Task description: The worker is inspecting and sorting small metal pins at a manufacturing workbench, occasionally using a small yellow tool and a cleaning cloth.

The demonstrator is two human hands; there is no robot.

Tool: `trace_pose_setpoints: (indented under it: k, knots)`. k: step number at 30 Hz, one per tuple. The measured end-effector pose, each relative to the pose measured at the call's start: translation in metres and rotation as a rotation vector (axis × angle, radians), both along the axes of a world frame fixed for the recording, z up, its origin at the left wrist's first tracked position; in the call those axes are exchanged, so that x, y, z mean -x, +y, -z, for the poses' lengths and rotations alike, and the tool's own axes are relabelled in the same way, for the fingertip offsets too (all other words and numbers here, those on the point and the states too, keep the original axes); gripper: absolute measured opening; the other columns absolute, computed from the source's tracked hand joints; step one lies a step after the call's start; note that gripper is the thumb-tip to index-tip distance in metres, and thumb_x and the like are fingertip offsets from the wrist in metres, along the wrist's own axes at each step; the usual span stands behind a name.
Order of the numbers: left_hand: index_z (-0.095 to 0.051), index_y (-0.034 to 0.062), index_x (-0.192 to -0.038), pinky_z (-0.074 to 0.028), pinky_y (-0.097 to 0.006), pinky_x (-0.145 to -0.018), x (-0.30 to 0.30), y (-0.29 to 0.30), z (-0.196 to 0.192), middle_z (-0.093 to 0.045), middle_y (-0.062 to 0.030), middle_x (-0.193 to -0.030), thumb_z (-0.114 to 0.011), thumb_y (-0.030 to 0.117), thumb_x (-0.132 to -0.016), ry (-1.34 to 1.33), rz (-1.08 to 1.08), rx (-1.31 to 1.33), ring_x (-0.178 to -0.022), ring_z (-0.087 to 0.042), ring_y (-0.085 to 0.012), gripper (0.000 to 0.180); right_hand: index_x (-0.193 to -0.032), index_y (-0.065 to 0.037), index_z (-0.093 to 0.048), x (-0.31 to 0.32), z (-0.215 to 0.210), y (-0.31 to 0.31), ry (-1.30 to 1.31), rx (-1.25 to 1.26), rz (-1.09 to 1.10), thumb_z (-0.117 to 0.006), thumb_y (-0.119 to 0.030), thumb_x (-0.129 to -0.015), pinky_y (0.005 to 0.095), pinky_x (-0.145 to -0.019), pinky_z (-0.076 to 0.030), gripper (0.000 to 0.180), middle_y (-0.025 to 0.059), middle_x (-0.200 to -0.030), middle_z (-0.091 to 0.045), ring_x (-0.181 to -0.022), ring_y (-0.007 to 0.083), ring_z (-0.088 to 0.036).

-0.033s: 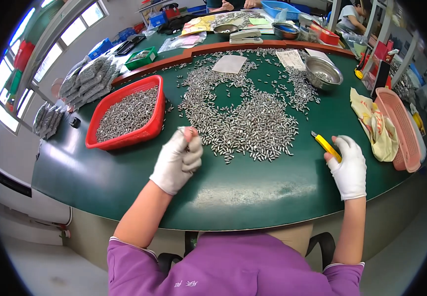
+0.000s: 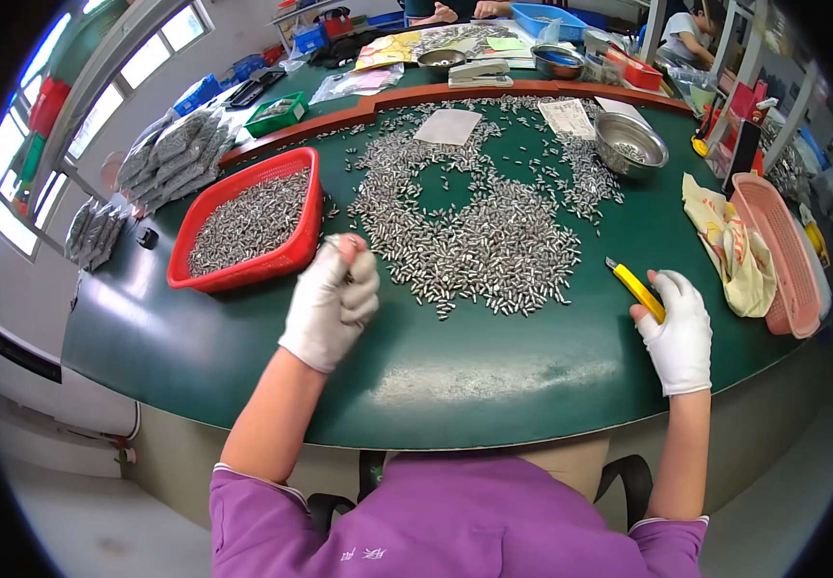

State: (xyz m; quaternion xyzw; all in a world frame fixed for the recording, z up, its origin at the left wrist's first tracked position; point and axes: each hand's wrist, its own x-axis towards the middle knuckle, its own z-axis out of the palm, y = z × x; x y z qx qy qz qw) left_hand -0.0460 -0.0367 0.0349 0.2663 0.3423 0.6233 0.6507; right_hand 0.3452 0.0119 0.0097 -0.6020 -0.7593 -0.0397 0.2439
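Parts (image 2: 503,246), small and metallic, lay heaped in great number on the curved green table (image 2: 551,339), mid-table, thinning toward the far side around a bare oval patch. Red-brown ledge (image 2: 344,118) ran behind them. At far left, stack of grey bags (image 2: 171,159). Nearer, left of the heap, stood a red basket (image 2: 253,273), slightly askew, well filled with similar parts. Pink basket (image 2: 790,260) sat at the right edge, a crumpled cream wrap (image 2: 739,255) against its left side. Metal bowl (image 2: 633,159) rested at the heap's far right, some parts in its bottom.

Left hand (image 2: 330,306), in a white glove with bare tips showing, was raised just beside the red basket's near right corner; contact could not be told. Its fingers were curled in toward the thumb; whether they gripped anything could not be told. Right hand (image 2: 679,332), likewise gloved, was over the table between heap and cream wrap, fingers closed around a yellow knife (image 2: 636,287), its short blade angled toward the heap but apart from it.

White sheet (image 2: 447,126) lay over the heap's far part; a smaller printed slip (image 2: 568,118) lay to its right, near the bowl.
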Motion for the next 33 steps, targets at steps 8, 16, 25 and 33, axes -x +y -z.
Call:
trace_pose_setpoints:
  k: [8,16,25,33]
  knots:
    - [-0.06,0.0066,-0.108,-0.044,-0.024,-0.068,0.168,0.054,-0.026,-0.063,-0.0018,-0.092,-0.052,0.024,-0.101,1.296,-0.808,-0.348,-0.074,-0.055,-0.0098,0.02,-0.108,-0.008,-0.065,-0.006,0.021,0.001,0.06,-0.056,0.005,-0.074,-0.016,-0.079,0.0405,-0.091,-0.048,0.031,0.0074,-0.113,-0.063,-0.104,0.0297,-0.059]
    - [-0.059,0.0043,-0.098,-0.044,-0.026,-0.088,0.161,0.025,-0.013,-0.061,-0.0112,-0.127,-0.059,0.007,-0.093,1.442,-0.848,-0.119,-0.098,-0.057,-0.013,0.006,-0.113,-0.003,-0.061,-0.013,0.025,-0.005,0.266,-0.11,0.084,-0.062,-0.017,-0.093,0.0371,-0.083,-0.051,0.024,0.011,-0.099,-0.065,-0.087,0.028,-0.063]
    - [-0.057,0.0035,-0.083,-0.038,-0.044,-0.108,-0.045,-0.077,-0.004,-0.055,-0.0169,-0.133,-0.066,-0.002,-0.074,1.65,-0.135,-0.474,-0.139,-0.038,-0.0414,0.014,-0.142,-0.006,-0.046,0.048,-0.02,-0.118,0.593,0.561,-0.479,-0.057,-0.026,-0.095,0.0418,-0.08,-0.054,0.052,0.023,-0.106,-0.067,-0.088,0.0409,-0.067]
    - [-0.057,0.0036,-0.083,-0.039,-0.05,-0.106,-0.087,-0.096,0.021,-0.052,-0.0219,-0.135,-0.071,-0.001,-0.068,1.75,0.002,-0.397,-0.134,-0.039,-0.0491,0.021,-0.148,-0.018,-0.042,0.063,0.003,-0.138,0.236,0.527,-0.589,-0.059,-0.019,-0.092,0.042,-0.052,-0.049,0.058,0.0113,-0.065,-0.06,-0.054,0.0301,-0.06]
